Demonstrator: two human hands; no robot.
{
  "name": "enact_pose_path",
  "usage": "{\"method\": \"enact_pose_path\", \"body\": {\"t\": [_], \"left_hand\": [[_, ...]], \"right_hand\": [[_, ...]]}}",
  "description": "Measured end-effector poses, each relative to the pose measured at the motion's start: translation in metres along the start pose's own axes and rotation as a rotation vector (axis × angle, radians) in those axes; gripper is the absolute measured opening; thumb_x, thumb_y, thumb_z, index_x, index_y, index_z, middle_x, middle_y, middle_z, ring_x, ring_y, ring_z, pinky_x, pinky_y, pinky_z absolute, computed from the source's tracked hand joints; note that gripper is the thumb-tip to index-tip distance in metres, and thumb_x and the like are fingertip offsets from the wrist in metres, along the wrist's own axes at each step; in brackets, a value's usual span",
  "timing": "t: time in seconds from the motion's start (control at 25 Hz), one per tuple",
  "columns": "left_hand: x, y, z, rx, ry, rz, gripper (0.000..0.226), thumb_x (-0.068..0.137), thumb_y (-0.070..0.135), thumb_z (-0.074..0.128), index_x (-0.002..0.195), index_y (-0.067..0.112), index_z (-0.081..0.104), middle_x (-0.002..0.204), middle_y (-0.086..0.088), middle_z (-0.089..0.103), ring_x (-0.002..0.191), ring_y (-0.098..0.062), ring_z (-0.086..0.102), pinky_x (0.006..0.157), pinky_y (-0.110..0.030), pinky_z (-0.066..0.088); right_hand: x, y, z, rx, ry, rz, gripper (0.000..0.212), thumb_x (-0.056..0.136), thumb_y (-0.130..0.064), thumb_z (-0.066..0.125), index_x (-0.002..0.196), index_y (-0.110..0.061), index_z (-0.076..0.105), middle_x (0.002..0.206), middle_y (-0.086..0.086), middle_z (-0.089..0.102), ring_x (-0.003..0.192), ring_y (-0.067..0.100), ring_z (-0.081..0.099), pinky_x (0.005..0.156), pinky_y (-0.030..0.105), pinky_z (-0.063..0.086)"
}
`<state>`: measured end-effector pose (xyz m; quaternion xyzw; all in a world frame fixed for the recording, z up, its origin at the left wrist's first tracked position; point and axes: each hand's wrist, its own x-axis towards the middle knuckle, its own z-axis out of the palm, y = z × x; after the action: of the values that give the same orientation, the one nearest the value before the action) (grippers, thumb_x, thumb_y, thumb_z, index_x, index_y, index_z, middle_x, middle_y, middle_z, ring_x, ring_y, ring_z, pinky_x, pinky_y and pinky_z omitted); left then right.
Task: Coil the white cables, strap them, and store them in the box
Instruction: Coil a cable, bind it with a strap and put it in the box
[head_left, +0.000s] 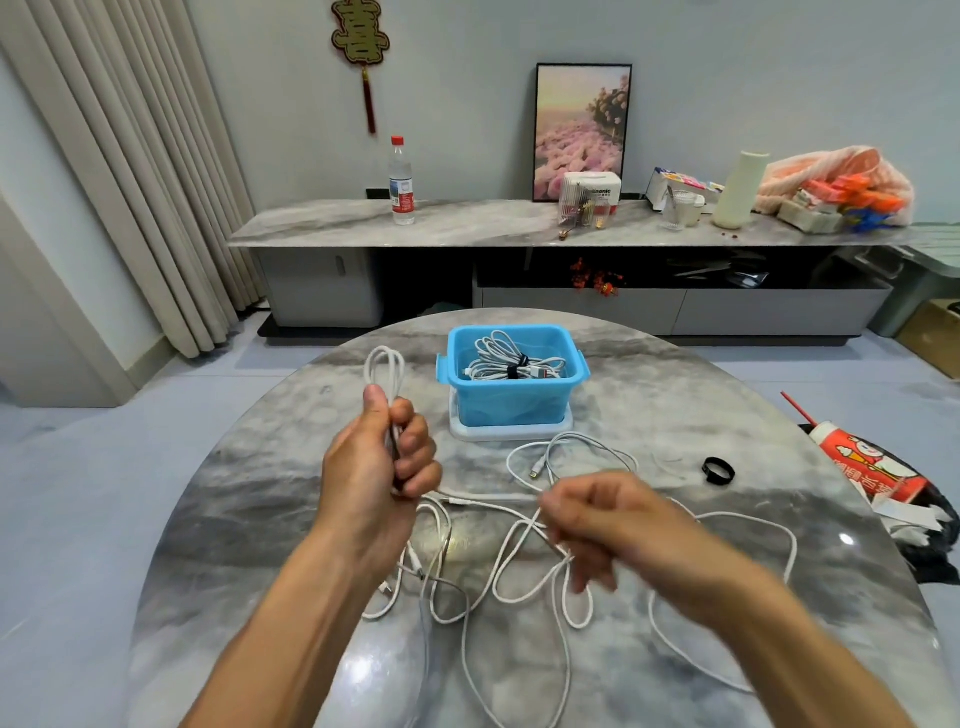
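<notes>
My left hand (382, 462) grips a partly coiled white cable (385, 371), whose loops stick up above the fist. From the fist the same cable runs right to my right hand (597, 525), which pinches it just above the table. Several loose white cables (524, 577) lie tangled on the round marble table (727, 395) beneath both hands. A blue box (511, 400) stands on a white lid at the table's far side and holds coiled white cables (511, 364) bound with black straps. A black strap (718, 471) lies curled on the table to the right.
A red and white bag (872, 473) sits at the table's right edge. Behind the table runs a long marble sideboard (467, 223) with a water bottle (401, 182), a framed picture, boxes and a pink bag. Curtains hang at the left.
</notes>
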<state>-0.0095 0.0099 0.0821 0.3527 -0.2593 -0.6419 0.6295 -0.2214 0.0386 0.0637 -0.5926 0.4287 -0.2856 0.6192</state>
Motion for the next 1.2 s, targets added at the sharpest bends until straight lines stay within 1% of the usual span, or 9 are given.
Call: {"method": "enact_pose_path", "body": {"t": [0.08, 0.16, 0.24, 0.4, 0.56, 0.68, 0.88, 1.0, 1.2], "left_hand": [[0.000, -0.007, -0.003, 0.495, 0.039, 0.184, 0.053, 0.106, 0.036, 0.033, 0.063, 0.016, 0.058, 0.054, -0.005, 0.047, 0.038, -0.009, 0.027, 0.037, -0.019, 0.023], [-0.006, -0.023, 0.002, 1.029, -0.093, 0.371, 0.054, 0.107, 0.031, 0.034, 0.065, 0.012, 0.064, 0.046, 0.010, 0.055, 0.041, -0.003, 0.038, 0.046, -0.020, 0.030], [-0.013, -0.042, 0.009, 1.175, -0.307, 0.370, 0.048, 0.105, 0.029, 0.038, 0.069, 0.009, 0.061, 0.050, 0.009, 0.060, 0.047, 0.000, 0.047, 0.055, -0.017, 0.034], [-0.022, -0.059, 0.019, 0.894, -0.443, 0.098, 0.039, 0.104, 0.035, 0.039, 0.088, 0.014, 0.067, 0.055, 0.002, 0.049, 0.047, -0.009, 0.040, 0.050, -0.021, 0.034], [-0.022, -0.053, 0.020, 0.687, -0.412, -0.184, 0.044, 0.102, 0.040, 0.039, 0.092, 0.007, 0.066, 0.057, 0.001, 0.046, 0.043, -0.004, 0.031, 0.041, -0.015, 0.024], [-0.022, -0.054, 0.019, 0.836, -0.423, -0.128, 0.049, 0.103, 0.040, 0.039, 0.090, -0.002, 0.060, 0.060, 0.003, 0.048, 0.048, -0.006, 0.036, 0.046, -0.018, 0.027], [-0.018, -0.051, 0.014, 0.970, -0.396, -0.017, 0.047, 0.104, 0.039, 0.038, 0.084, 0.003, 0.061, 0.067, 0.004, 0.053, 0.055, -0.006, 0.042, 0.053, -0.022, 0.033], [-0.020, -0.049, 0.019, 0.687, -0.250, -0.003, 0.036, 0.103, 0.034, 0.041, 0.079, 0.013, 0.057, 0.062, 0.005, 0.053, 0.055, -0.009, 0.043, 0.052, -0.021, 0.036], [-0.021, -0.049, 0.016, 0.670, -0.206, 0.146, 0.037, 0.104, 0.032, 0.038, 0.080, 0.009, 0.054, 0.065, 0.001, 0.053, 0.061, -0.009, 0.051, 0.058, -0.021, 0.043]], "right_hand": [[-0.007, -0.015, -0.025, 0.172, 0.130, -0.030, 0.017, 0.081, -0.028, 0.072, 0.071, -0.014, 0.069, 0.047, -0.005, 0.033, 0.038, 0.008, 0.031, 0.049, 0.025, 0.036], [-0.012, -0.022, -0.036, 0.393, 0.178, -0.058, 0.020, 0.081, -0.026, 0.066, 0.078, -0.006, 0.068, 0.050, -0.005, 0.030, 0.041, 0.007, 0.025, 0.052, 0.027, 0.025], [-0.013, -0.025, -0.033, 0.579, 0.141, -0.087, 0.023, 0.089, -0.019, 0.055, 0.088, -0.002, 0.070, 0.055, -0.003, 0.032, 0.042, 0.007, 0.025, 0.049, 0.024, 0.025], [-0.010, -0.027, -0.019, 0.777, 0.121, -0.136, 0.021, 0.089, -0.010, 0.051, 0.099, 0.001, 0.065, 0.061, 0.000, 0.043, 0.045, 0.006, 0.034, 0.039, 0.019, 0.034], [-0.003, -0.019, -0.005, 0.772, 0.232, -0.181, 0.023, 0.089, -0.011, 0.050, 0.106, -0.001, 0.062, 0.070, 0.007, 0.062, 0.055, 0.013, 0.057, 0.051, 0.025, 0.052], [-0.004, -0.018, 0.002, 0.565, 0.290, -0.185, 0.021, 0.099, -0.011, 0.045, 0.109, -0.002, 0.061, 0.082, 0.011, 0.073, 0.067, 0.015, 0.067, 0.062, 0.031, 0.057], [-0.010, -0.019, -0.001, 0.107, 0.470, -0.216, 0.022, 0.104, -0.013, 0.044, 0.103, -0.009, 0.065, 0.085, 0.005, 0.078, 0.070, 0.002, 0.061, 0.061, 0.011, 0.044], [-0.006, -0.017, 0.007, 0.204, 0.530, -0.209, 0.020, 0.101, -0.013, 0.049, 0.101, -0.014, 0.069, 0.084, 0.004, 0.076, 0.067, 0.005, 0.058, 0.064, 0.024, 0.043], [0.002, -0.008, 0.036, 0.432, 0.545, -0.253, 0.018, 0.091, -0.001, 0.062, 0.087, -0.010, 0.077, 0.080, 0.013, 0.070, 0.067, 0.019, 0.068, 0.056, 0.030, 0.058]]}}
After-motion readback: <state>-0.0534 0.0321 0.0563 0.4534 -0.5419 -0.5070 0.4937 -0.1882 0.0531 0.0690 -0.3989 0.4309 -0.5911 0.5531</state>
